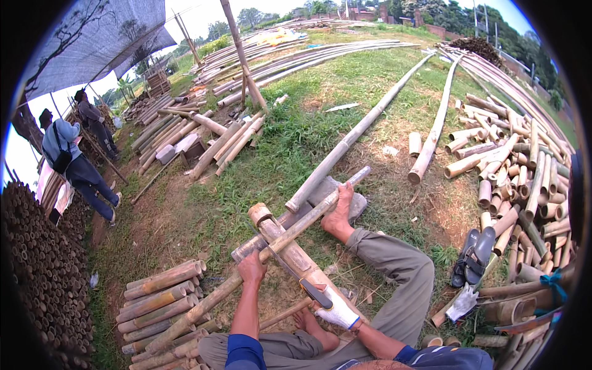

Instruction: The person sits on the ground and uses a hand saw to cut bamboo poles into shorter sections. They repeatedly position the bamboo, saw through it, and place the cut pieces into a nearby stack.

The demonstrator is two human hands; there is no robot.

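My left hand (pixel 251 269) is wrapped round a long bamboo pole (pixel 302 225) that slants from lower left to upper right. In my right hand (pixel 338 310), which wears a white glove, is the dark, orange-edged handle of a handsaw (pixel 316 294). Its blade reaches up to the pole just right of my left hand. How deep the teeth sit in the bamboo I cannot tell. Beneath the pole lies a thick bamboo support (pixel 290 256) with a notch cut near its far end. My bare foot (pixel 338 213) presses on the pole farther up.
Cut bamboo lengths (pixel 161 302) are stacked at lower left. A large heap of cut pieces (pixel 512 172) lies on the right, near black sandals (pixel 473 256) and a loose white glove (pixel 462 302). Long poles (pixel 370 126) stretch across the grass. Two people (pixel 68 148) stand at far left.
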